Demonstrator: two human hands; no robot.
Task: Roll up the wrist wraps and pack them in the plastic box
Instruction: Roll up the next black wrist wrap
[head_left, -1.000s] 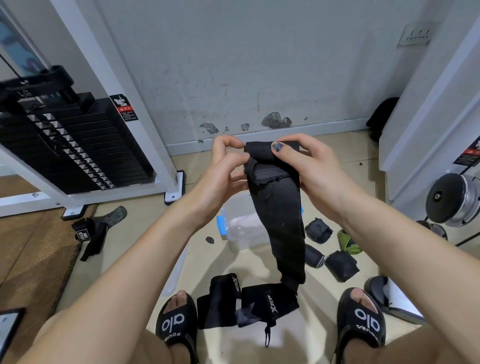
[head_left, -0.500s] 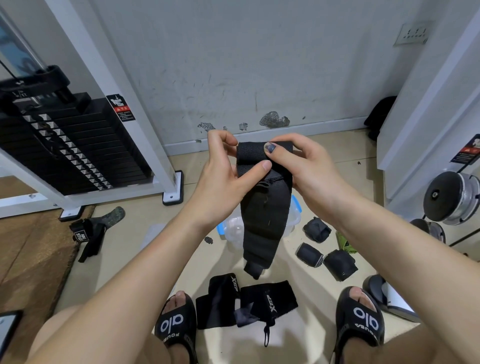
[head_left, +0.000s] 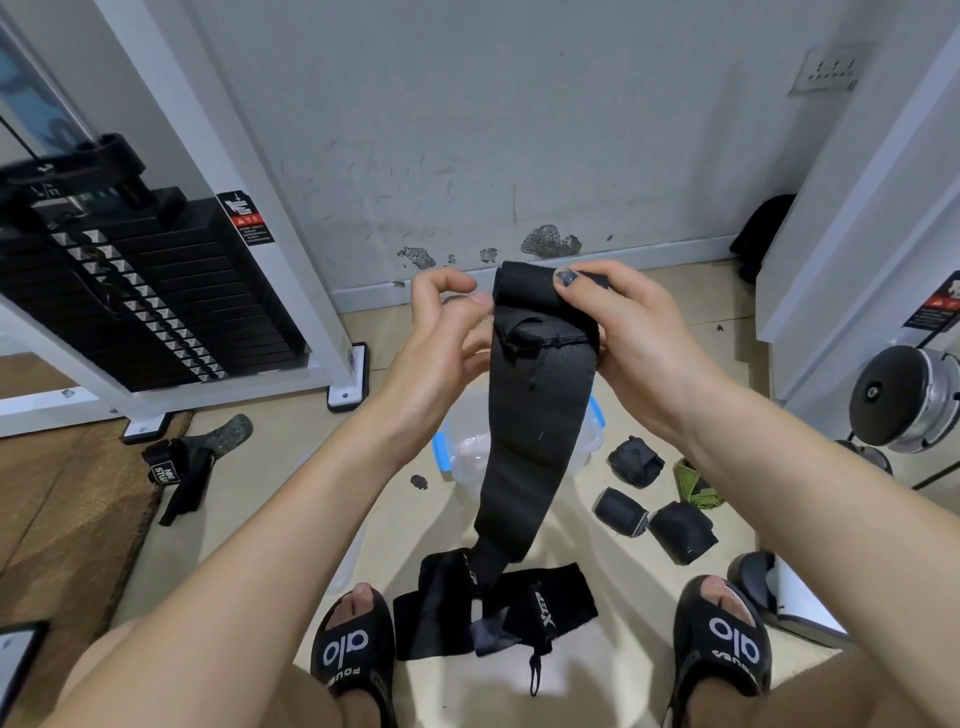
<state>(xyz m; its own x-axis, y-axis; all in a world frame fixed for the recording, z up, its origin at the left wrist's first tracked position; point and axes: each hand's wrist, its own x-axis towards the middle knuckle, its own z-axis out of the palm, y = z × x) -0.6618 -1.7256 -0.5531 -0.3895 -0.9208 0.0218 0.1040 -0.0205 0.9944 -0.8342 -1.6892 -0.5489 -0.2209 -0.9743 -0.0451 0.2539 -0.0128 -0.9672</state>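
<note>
I see the right hand pinching the rolled top of the black wrist wrap; left hand fingers half-curled beside the roll, contact unclear; tail hangs over plastic box

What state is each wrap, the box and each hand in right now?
Held wrist wrap: partly rolled at top, tail hanging.
Right hand: pinching the roll.
Left hand: fingers curled beside the roll, grip unclear.
Plastic box: open, lid off; looks empty.
Floor wraps: unrolled, flat between the feet.
Three rolled wraps: rolled, on floor, unpacked.
</note>
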